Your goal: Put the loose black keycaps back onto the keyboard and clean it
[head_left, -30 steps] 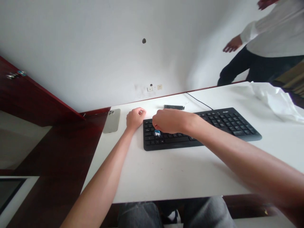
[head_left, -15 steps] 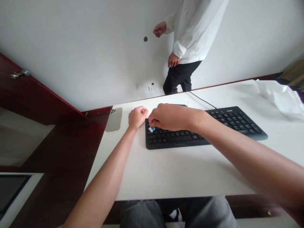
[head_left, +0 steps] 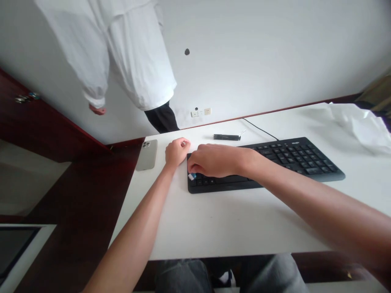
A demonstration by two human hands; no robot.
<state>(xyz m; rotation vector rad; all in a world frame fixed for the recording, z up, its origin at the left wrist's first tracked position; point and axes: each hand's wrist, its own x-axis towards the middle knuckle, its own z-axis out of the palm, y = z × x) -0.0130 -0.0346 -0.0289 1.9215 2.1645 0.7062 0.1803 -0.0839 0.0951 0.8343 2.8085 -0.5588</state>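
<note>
1. As the right hand [head_left: 214, 160] bends over the black keyboard [head_left: 293, 156], its fingertips pinch a small blue-and-white piece [head_left: 192, 176] at the keyboard's left end.
2. Just left, the left hand [head_left: 177, 151] sits curled on the white table [head_left: 229, 219], touching the keyboard's corner.
3. Further left lies a grey smartphone [head_left: 146, 154]; beyond the right hand, a black pen-like tool [head_left: 222, 137].

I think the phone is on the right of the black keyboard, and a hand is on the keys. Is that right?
Not quite: the head view shows the phone on the left of the black keyboard, not the right. The right hand is on the keys, as you said.
</note>
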